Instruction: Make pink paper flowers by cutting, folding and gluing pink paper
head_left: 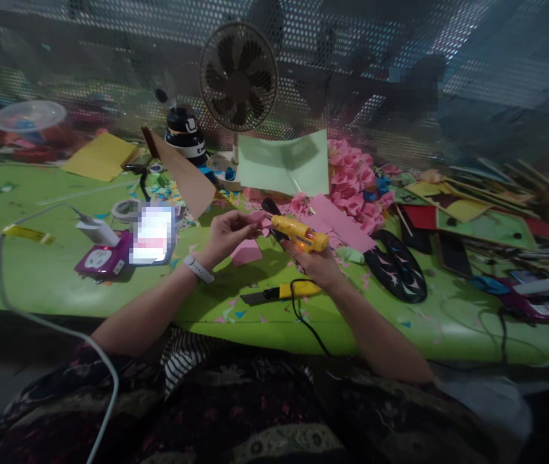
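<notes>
My right hand (317, 265) is wrapped round a yellow hot glue gun (303, 233), whose nozzle points left. Close to that nozzle, my left hand (229, 237) pinches a small pink piece of paper (265, 222) between its fingertips. Below the fingers lies a square of pink paper (246, 252) on the green table. A yellow utility knife (281, 292) rests nearer the table edge, under the glue gun's black cord. Black-handled scissors (395, 265) lie to the right, partly covered by a pink paper strip (342, 222).
A heap of pink paper flowers (352, 171) sits beyond my hands beside a pale green sheet (284, 161). A fan (238, 77) and a dark bottle (185, 138) stand behind. Leftward are a lit phone (153, 235), a purple power strip (103, 258) and a white cable (28, 316).
</notes>
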`<state>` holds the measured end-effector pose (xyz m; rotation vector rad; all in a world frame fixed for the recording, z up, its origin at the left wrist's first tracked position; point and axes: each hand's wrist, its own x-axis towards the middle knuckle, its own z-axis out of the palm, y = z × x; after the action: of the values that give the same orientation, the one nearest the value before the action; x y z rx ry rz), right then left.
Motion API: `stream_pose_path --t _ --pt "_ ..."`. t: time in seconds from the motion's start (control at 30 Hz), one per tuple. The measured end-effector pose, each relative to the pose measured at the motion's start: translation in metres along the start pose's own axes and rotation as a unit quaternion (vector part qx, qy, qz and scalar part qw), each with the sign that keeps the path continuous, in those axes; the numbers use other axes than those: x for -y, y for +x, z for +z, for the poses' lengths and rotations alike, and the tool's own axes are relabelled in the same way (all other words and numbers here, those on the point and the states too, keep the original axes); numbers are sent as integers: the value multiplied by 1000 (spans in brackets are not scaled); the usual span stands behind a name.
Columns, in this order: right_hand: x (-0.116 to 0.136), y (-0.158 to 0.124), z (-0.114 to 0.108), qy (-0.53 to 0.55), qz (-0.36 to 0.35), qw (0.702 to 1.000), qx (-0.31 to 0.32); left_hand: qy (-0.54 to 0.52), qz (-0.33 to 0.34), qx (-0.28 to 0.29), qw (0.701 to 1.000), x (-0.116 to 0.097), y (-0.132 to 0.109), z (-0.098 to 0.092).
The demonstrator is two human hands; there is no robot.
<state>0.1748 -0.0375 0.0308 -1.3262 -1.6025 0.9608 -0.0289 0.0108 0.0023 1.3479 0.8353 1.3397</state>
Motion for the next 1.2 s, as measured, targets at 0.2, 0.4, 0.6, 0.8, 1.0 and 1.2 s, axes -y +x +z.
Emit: stream_pose_path --t 0.2,0.4,0.6,0.8,1.0,1.2 --pt "0 1 0 3 27 1000 -2 10 -7 0 1000 0 0 0" --pt "-6 2 0 -10 16 1000 8 9 -5 1 1000 0 0 -1" --pt "-9 3 1 18 3 1000 0 15 -4 -2 1000 -1 -1 0" --pt "-5 2 0 25 -2 1000 3 11 -3 7 1000 0 -1 0" --pt "-11 2 0 17 30 999 -5 15 -6 3 1000 2 0 -1" --pt "-11 1 3 19 18 1000 12 6 3 2 1000 4 0 -1"
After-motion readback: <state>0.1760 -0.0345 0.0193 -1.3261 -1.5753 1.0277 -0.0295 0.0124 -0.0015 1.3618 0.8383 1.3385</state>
